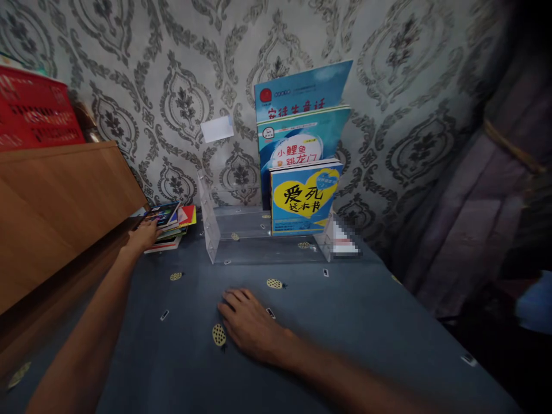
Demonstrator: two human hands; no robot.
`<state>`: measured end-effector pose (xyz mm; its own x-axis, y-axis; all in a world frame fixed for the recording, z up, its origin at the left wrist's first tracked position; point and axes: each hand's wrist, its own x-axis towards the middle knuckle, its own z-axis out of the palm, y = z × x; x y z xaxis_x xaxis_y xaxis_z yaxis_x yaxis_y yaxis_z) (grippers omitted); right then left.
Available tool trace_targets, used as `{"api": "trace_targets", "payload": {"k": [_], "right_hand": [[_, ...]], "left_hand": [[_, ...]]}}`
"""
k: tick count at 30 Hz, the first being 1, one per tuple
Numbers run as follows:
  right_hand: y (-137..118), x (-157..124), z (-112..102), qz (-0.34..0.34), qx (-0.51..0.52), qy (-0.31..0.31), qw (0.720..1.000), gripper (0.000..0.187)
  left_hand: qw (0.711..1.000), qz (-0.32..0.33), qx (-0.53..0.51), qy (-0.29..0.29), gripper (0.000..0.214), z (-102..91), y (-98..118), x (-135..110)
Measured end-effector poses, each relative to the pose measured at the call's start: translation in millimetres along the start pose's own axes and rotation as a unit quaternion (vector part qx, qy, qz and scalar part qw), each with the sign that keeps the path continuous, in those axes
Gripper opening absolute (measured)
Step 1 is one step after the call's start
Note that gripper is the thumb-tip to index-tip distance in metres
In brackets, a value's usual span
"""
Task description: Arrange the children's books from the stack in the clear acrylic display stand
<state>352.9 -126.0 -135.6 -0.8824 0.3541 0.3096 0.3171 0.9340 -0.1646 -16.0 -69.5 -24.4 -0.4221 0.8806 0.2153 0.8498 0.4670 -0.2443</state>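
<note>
At the left, my left hand (144, 236) is on a pile of books, its thumb side on the near edge of a dark-covered book (163, 213) on top. Its fingers look closed round that edge, though they are partly hidden. My right hand (250, 325) rests palm down on the table, fingers loosely spread and holding nothing. Behind it stands a clear acrylic bookstand (209, 224). Upright at its right side are a blue book with a yellow heart (304, 201), a teal book (302, 141) and a taller blue book (302, 89).
A dark blue cloth with pineapple prints covers the table (194, 356). A wooden cabinet (64, 207) bearing a red basket (37, 109) borders the left. Patterned wallpaper is behind, with a small white card (217, 129) on it. A curtain (466, 218) hangs at the right.
</note>
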Motion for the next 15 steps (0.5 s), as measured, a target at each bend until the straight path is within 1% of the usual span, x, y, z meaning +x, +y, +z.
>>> {"api": "trace_targets", "payload": {"k": [3,8,15], "right_hand": [[0,0,-1,-0.001,0.006,0.002,1.000,0.018],[1,0,0,-0.004,0.007,-0.003,1.000,0.017],[1,0,-1,-0.004,0.003,-0.004,1.000,0.016]], "left_hand": [[1.000,0.016,0.017,0.007,0.047,-1.5,-2,-2],[0.998,0.035,0.040,0.013,0.043,-11.2,-3,-3],[0.999,0.014,0.034,0.009,0.050,-21.5,-2,-6]]}}
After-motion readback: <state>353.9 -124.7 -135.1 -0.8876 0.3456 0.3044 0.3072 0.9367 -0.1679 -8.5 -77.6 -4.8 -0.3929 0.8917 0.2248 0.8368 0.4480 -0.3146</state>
